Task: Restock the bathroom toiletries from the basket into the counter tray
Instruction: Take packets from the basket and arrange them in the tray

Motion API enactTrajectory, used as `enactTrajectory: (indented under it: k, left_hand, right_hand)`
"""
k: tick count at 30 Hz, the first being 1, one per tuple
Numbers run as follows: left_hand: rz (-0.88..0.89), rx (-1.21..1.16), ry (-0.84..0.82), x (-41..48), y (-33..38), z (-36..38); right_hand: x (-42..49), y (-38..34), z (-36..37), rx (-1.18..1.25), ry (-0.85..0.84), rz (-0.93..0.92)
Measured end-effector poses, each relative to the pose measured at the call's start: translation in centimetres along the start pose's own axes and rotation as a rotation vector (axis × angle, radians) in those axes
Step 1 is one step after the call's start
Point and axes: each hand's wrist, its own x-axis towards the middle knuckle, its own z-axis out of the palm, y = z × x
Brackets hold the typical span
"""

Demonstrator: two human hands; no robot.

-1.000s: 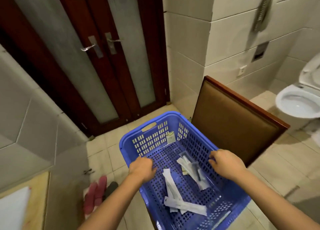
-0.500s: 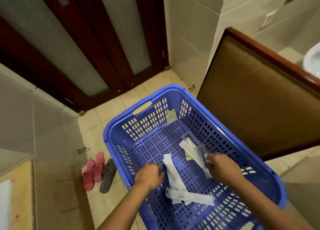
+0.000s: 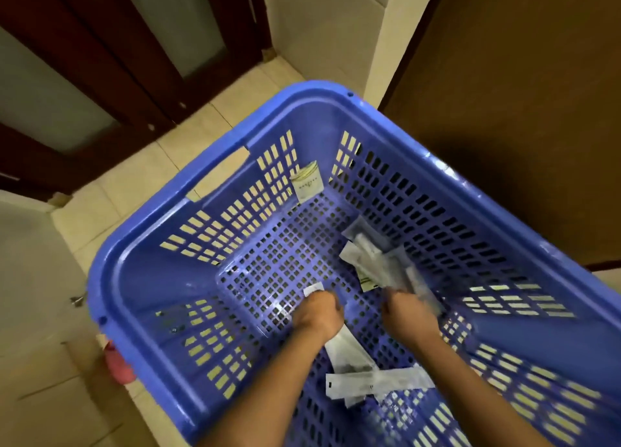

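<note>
A blue slotted plastic basket (image 3: 215, 255) fills the view. Both my hands are down inside it. My left hand (image 3: 317, 312) is closed on a long white packet (image 3: 347, 347), and one end of it pokes out above my fist. My right hand (image 3: 408, 314), blurred, is closed on a bunch of clear and white packets (image 3: 376, 265). More long white packets (image 3: 379, 382) lie on the basket floor under my forearms. A small white sachet (image 3: 307, 184) leans in the far corner. The counter tray is out of view.
The basket stands over beige floor tiles (image 3: 141, 177). Dark wooden doors with frosted panes (image 3: 100, 60) are at the upper left. A brown panel (image 3: 521, 110) rises on the right and a tiled wall corner (image 3: 322, 26) behind. A pink slipper (image 3: 117, 367) shows left of the basket.
The view has dropped closer to the basket. Both hands have gone deeper in; the left has closed on a white packet and the right on the clear packets.
</note>
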Motion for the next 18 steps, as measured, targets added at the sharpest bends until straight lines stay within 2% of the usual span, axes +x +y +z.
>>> enactTrajectory:
  k: [3, 10, 14, 18]
  left_hand:
    - [0.000, -0.070, -0.008, 1.3, -0.4, 0.8]
    - [-0.026, -0.444, 0.062, 4.6, 1.5, 2.2]
    - [-0.104, -0.477, 0.102, 5.5, 3.3, 3.5]
    - [-0.245, -0.570, 0.157, 6.0, 4.8, 4.8]
  right_hand:
    - [1.1, 0.1, 1.8, 0.022, -0.032, 0.041]
    - [3.2, 0.3, 3.6, 0.054, -0.070, 0.080]
    - [3.9, 1.0, 3.9, 0.062, 0.001, 0.071]
    - [4.7, 2.0, 4.1, 0.084, 0.001, 0.028]
